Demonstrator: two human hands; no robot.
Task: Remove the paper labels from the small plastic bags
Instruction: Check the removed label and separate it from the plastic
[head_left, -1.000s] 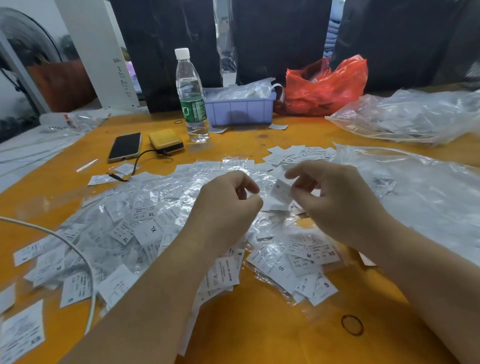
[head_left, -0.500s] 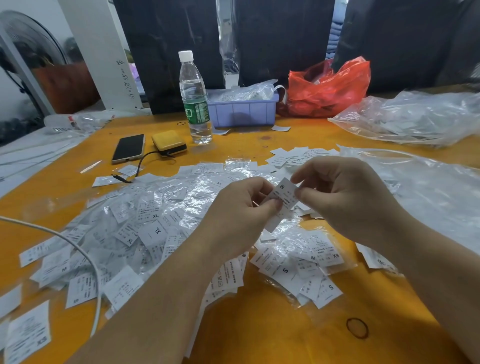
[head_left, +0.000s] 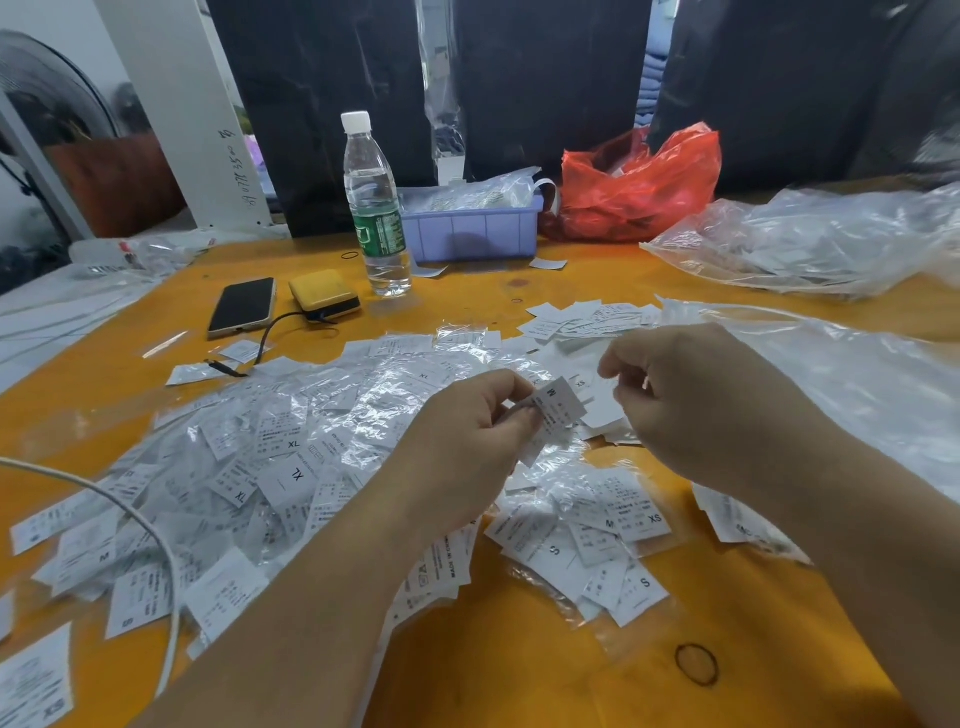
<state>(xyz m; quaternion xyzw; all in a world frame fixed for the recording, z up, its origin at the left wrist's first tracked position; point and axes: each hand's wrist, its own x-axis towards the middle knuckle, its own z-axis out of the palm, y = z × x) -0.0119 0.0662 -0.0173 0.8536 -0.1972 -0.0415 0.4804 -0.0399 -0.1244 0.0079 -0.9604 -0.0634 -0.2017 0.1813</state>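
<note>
Left hand (head_left: 467, 441) pinching label (head_left: 558, 408), seemingly bagged

Bright, glare on plastic; edges perhaps warped.

The fine print on the label (head_left: 558, 408) is too small to read, and whether a bag still wraps it, can't tell. The right hand (head_left: 717, 410) curls its fingertips out of sight. The fan (head_left: 47, 104) and white cable (head_left: 130, 519) get chopped by the left edge.
</note>
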